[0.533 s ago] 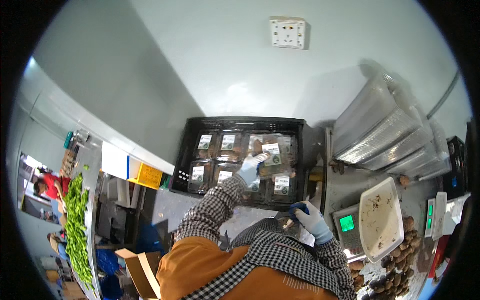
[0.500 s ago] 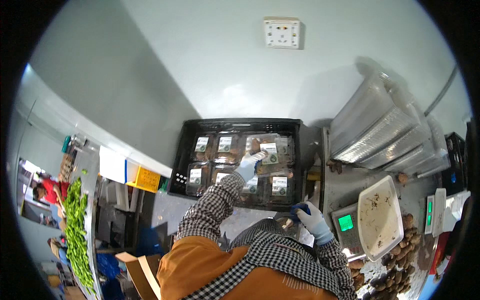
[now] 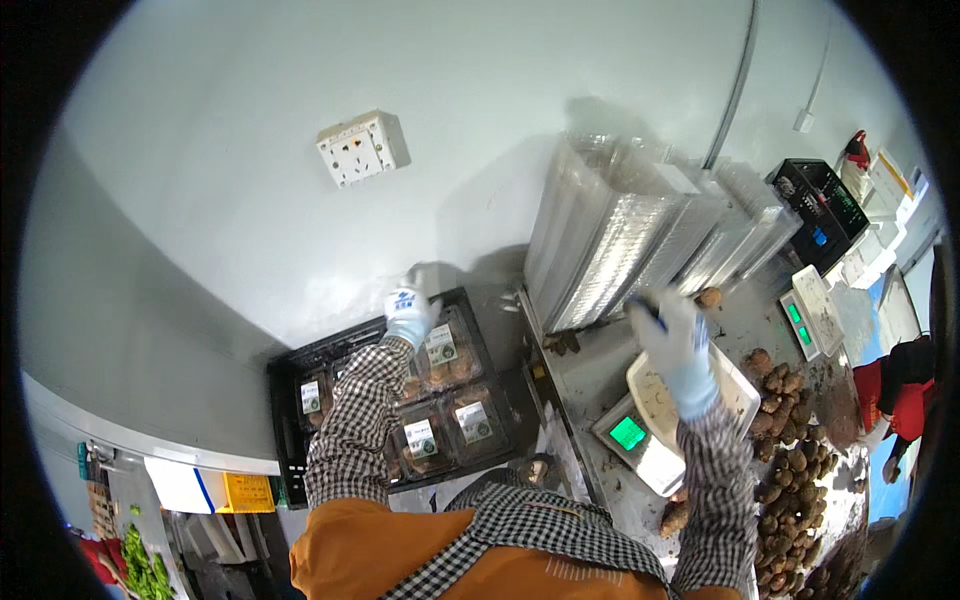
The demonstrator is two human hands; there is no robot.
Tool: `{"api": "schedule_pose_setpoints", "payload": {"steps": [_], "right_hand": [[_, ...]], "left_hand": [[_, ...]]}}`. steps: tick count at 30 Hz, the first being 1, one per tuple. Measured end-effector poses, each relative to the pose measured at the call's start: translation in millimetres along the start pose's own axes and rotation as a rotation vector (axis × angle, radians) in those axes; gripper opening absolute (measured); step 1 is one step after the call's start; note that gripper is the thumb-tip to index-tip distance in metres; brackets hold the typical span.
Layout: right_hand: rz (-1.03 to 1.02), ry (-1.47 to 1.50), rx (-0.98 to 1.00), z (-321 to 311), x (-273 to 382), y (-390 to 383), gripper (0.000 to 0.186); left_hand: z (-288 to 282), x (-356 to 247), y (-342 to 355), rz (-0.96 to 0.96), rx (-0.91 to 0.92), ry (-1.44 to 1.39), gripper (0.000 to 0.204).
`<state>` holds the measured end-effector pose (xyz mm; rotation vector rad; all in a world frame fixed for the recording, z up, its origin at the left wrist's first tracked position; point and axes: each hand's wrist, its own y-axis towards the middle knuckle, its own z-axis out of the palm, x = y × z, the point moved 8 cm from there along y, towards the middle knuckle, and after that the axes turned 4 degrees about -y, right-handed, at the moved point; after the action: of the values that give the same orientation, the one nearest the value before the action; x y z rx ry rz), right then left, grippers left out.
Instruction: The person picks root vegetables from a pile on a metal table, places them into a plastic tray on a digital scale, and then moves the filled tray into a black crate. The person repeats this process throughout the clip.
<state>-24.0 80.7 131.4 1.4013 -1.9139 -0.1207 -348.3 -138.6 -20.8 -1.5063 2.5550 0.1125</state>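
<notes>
My left hand (image 3: 408, 306), in a white and blue work glove, is over the far rim of a black crate (image 3: 300, 480), fingers apart and empty. Clear lidded packs of brown produce with white and green labels fill the crate, among them a far-right pack (image 3: 442, 345) just below that hand and a near-right pack (image 3: 474, 422). To the right my gloved right hand (image 3: 672, 345) is raised above the white tray (image 3: 740, 390) of a weighing scale (image 3: 625, 435). Motion blurs it, but its fingers look stretched out, with nothing seen in them.
Tall stacks of clear plastic containers (image 3: 610, 235) stand against the wall behind the scale. Brown tubers (image 3: 790, 490) lie heaped at right. A second scale (image 3: 810, 315) and another black crate (image 3: 820, 215) are farther right, near a person in red (image 3: 890, 400). A socket (image 3: 358, 150) is on the wall.
The view has turned right. My left hand has moved off the labelled pack to the crate's far rim. My right hand has risen from the crate's near-right corner to above the scale.
</notes>
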Motion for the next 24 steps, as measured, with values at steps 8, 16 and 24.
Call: {"api": "schedule_pose_setpoints", "payload": {"steps": [8,16,24], "right_hand": [[0.3,-0.621,0.349,37,-14,207,0.041],[-0.048,-0.894,0.658,62,-36,233,0.024],[0.214,-0.396,-0.051,-15,20,194,0.036]], "left_hand": [[-76,-220,-40,0.767,-0.16,-0.482,0.062],[-51,-233,-53,0.706,-0.232,-0.586,0.082],[-42,-238,-38,0.7,-0.324,-0.591,0.082]]}}
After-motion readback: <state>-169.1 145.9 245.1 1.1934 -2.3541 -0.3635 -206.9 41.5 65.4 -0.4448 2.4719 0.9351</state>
